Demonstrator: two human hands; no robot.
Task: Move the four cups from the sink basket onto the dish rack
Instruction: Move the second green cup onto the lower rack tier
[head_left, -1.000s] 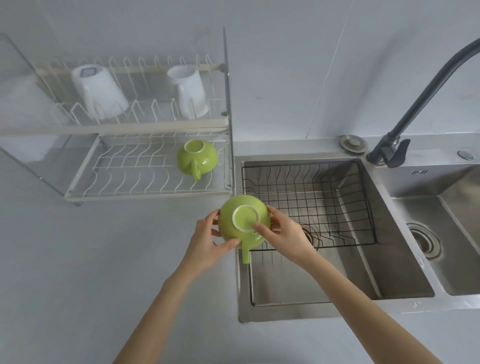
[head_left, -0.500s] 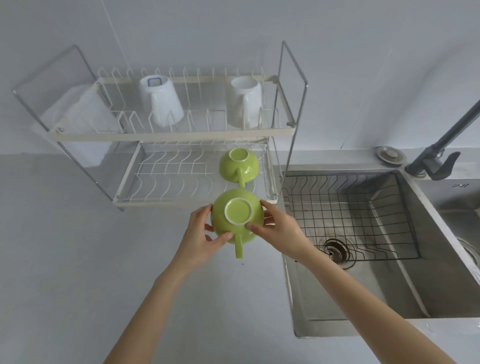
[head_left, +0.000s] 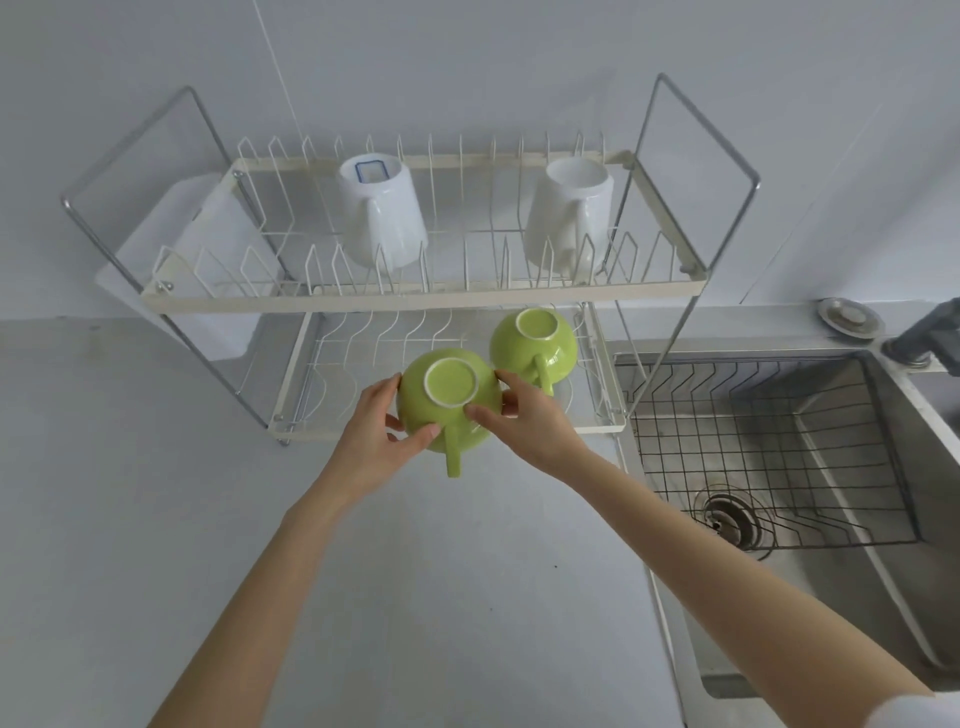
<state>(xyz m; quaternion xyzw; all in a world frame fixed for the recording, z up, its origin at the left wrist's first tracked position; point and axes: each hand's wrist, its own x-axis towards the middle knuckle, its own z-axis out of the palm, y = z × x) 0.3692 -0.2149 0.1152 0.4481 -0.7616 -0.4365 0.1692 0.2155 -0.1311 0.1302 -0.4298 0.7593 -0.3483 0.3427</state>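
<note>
An upside-down green cup (head_left: 447, 402) is held between my left hand (head_left: 382, 436) and my right hand (head_left: 524, 421), its handle pointing toward me, over the front edge of the dish rack's lower tier (head_left: 363, 358). A second green cup (head_left: 535, 343) rests upside down on the right side of that tier, just behind the held one. Two white mugs, one on the left (head_left: 382, 218) and one on the right (head_left: 569, 215), stand upside down on the upper tier. The black wire sink basket (head_left: 769, 452) lies in the sink with no cups in it.
The steel sink (head_left: 831, 525) with its drain fills the right side, with a dark faucet base (head_left: 930, 338) and a round plug (head_left: 849, 318) behind it. A white tray (head_left: 208, 270) stands behind the rack's left end. Grey countertop (head_left: 441, 597) lies below the rack.
Both hands have carried the green cup left and away from the sink, up to the rack's lower tier beside the other green cup. My view has shifted left with it.
</note>
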